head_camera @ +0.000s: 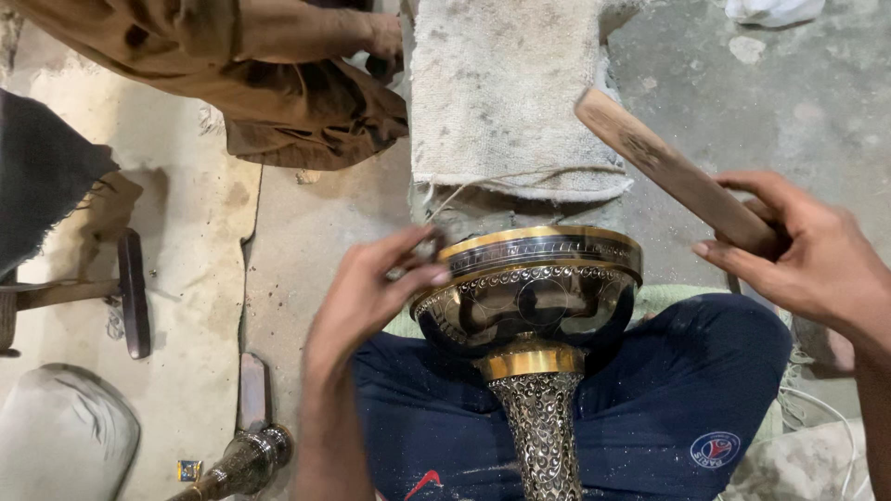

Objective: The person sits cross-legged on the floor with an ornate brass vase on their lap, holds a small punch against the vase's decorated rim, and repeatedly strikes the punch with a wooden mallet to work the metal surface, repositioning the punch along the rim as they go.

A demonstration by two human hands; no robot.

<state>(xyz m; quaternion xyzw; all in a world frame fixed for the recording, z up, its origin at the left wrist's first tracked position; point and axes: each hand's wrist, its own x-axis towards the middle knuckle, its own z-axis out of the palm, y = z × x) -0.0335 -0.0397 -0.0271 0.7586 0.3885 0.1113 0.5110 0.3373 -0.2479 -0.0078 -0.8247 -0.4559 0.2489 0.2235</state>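
Left hand (371, 292): fingers bent, tips pinched on a small dark tool (422, 252) whose shape cannot be made out, held against the left side of the rim of an ornate metal vessel (534, 288). Right hand (807, 264): fingers wrapped around the lower end of a wooden handle (673, 172), which rises up and to the left, its upper end above the vessel and clear of it; whether a head is fitted to it cannot be told. The vessel lies across the person's lap, on dark blue trousers (650, 399), bowl away from the body and its patterned stem (543, 431) pointing back toward the wearer. The bowl leans against a block draped with a coarse pale cloth (506, 93), at the block's near edge.

State of the work, as judged from the surface: brass bands and dense chased patterning already cover the rim, the bowl and the stem; the tool rests at the left of the rim band, so this stretch appears to be the part in hand. How much of the far side is finished cannot be seen.

Surroundings: concrete floor (306, 241); a similar metal stem (241, 464) lying at lower left; a second person's brown sleeve and hand (278, 56) at the upper left, apart from the wearer's hands.
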